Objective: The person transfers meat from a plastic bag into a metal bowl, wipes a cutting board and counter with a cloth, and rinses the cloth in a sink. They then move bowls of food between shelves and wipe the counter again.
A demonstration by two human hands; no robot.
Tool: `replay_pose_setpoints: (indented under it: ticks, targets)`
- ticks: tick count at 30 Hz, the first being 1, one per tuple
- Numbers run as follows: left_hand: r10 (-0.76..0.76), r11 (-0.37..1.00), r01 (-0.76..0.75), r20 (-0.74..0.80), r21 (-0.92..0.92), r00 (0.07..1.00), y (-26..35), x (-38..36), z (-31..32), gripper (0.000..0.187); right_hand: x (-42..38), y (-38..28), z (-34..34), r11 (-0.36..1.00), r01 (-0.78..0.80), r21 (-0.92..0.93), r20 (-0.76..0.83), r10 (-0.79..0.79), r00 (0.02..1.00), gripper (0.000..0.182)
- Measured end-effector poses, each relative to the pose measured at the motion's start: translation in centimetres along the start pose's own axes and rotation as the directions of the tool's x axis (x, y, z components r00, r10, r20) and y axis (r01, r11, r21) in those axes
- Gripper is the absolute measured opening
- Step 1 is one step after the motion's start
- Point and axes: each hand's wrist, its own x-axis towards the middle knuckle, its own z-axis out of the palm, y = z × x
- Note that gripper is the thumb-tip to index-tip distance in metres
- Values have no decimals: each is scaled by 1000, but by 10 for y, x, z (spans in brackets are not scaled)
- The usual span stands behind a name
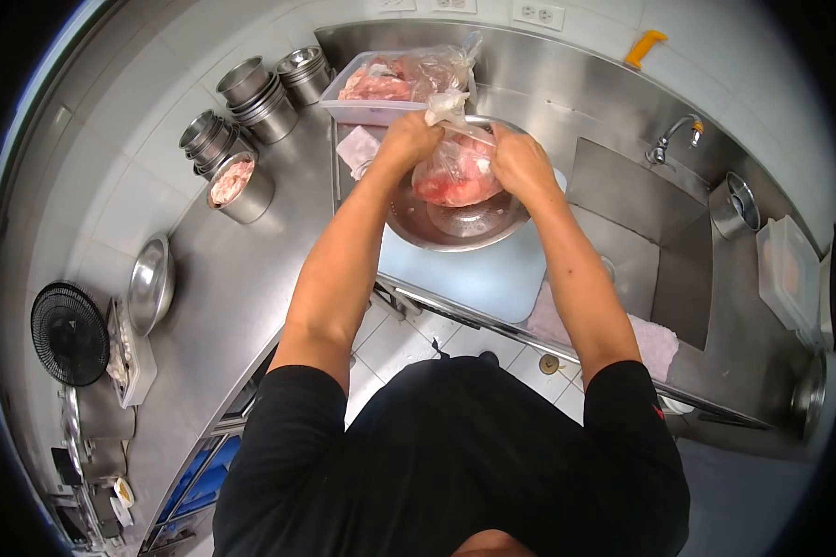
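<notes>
A clear plastic bag of raw meat [457,176] hangs over a wide steel bowl [409,227], and its lower part hides some of the bowl's inside. My left hand [413,139] is closed on the bag's upper left side, near the bunched white top. On the upper right side, my right hand [523,162] grips the plastic with bent fingers. Under the bowl lies a pale blue cutting board [464,283]. Just behind my left hand stands a translucent tub [367,113] holding more bagged raw meat [381,81].
A sink [613,186] with a tap [664,144] lies to the right. Stacked steel pots [267,107] and a pot of minced-looking meat [243,197] stand on the left counter. Pink towels [655,345] drape the front edge, and a yellow-orange tool [645,48] rests on the back ledge.
</notes>
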Motion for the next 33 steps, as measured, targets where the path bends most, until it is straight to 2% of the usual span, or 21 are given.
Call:
replay_pose_setpoints:
  ticks: [2,5,8,11,12,14,17,18,21,22,25,27,28,30,33]
  targets:
    - [-80,997,80,7,-14,997,1,-1,-8,38,-3,-2,-4,998,-44,-38,77,47,996,38]
    - [-78,997,78,20,6,997,-9,4,-12,37,-9,-5,-6,999,-16,-32,54,18,998,37]
    - [-94,992,93,-10,-86,995,-20,6,-14,38,-14,-3,-4,997,-27,66,-46,30,998,35]
    - [-142,958,124,-50,-260,989,-59,26,8,38,-17,3,1,990,51,131,-135,-33,990,36]
    - [-190,939,178,-11,-294,982,-57,25,4,37,-20,1,-1,987,59,147,-147,-37,988,37]
    - [-270,892,278,73,-357,960,-42,18,-9,37,-29,-5,-8,982,72,174,-178,-40,983,40]
    - [-297,673,328,163,-663,941,18,-17,-36,38,-31,-2,-7,953,112,281,-283,-29,959,40]
    - [-247,635,326,216,-700,945,17,-14,-34,45,-28,4,-5,946,88,313,-259,-5,966,41]
    - [-312,371,366,257,-853,915,54,-31,-45,43,-17,9,-21,911,-34,412,-14,44,999,41]
    - [-326,254,310,221,-916,919,63,-31,-42,40,-11,10,-24,882,-95,461,74,68,995,38]
    - [-180,-122,108,129,-987,975,37,-7,-7,36,6,13,-26,770,-250,587,296,84,952,30]
    - [-276,-170,40,87,-985,957,46,-11,1,22,13,13,-24,683,-302,665,377,43,925,23]
    - [-326,-194,8,72,-981,943,51,-16,1,17,14,13,-19,696,-313,647,395,46,918,20]
    - [-293,-190,0,57,-982,954,39,-15,10,14,19,12,-12,723,-326,609,424,51,904,16]
    - [-297,-201,-19,42,-979,954,28,-18,24,8,19,10,-7,680,-474,559,528,149,836,21]
